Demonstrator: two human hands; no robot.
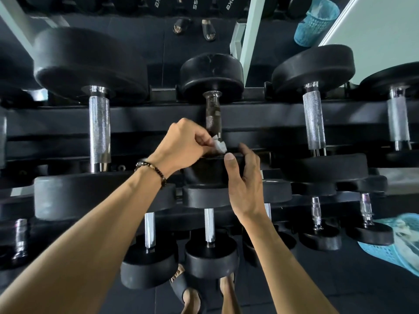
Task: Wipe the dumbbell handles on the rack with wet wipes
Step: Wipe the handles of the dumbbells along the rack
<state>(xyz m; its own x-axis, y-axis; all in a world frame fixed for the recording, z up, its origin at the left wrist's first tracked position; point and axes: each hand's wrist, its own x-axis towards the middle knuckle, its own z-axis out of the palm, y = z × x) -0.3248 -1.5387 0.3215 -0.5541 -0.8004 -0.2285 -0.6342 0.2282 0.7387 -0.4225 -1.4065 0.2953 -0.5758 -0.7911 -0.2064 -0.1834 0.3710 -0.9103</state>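
The left hand [181, 143] pinches a small crumpled white wipe [219, 145] between thumb and fingertips, its grip closed on the wad. The wipe sits at the near end of a dark, worn dumbbell handle [213, 114], right where the handle meets the near black weight [208, 171]. Whether the wipe actually touches the metal there cannot be told. A beaded bracelet [151, 169] circles the left wrist.

The right hand [246, 180] is just to the right of that pinch, fingers loosely spread and straight, its grip apart and holding nothing. Its thumb lies against the top edge of the near weight, and the fingertips reach the rack rail [260, 134] behind it.

Beyond the pinch, the dark handle runs up to its far weight [212, 74]. To the left of the grip a larger dumbbell with a bright knurled handle [99, 128] lies on the same rack level; to the right lies another with a silver handle [314, 121].

Below the hands, a lower rack level holds smaller dumbbells with smooth chrome handles [209, 225]. Farther right and low, a blue plastic basket [385, 252] sits on the floor. A mirror behind the rack reflects a second blue basket [315, 21] and sandalled feet [195, 28]. The person's own feet in dark sandals [186, 291] show beneath the arms.
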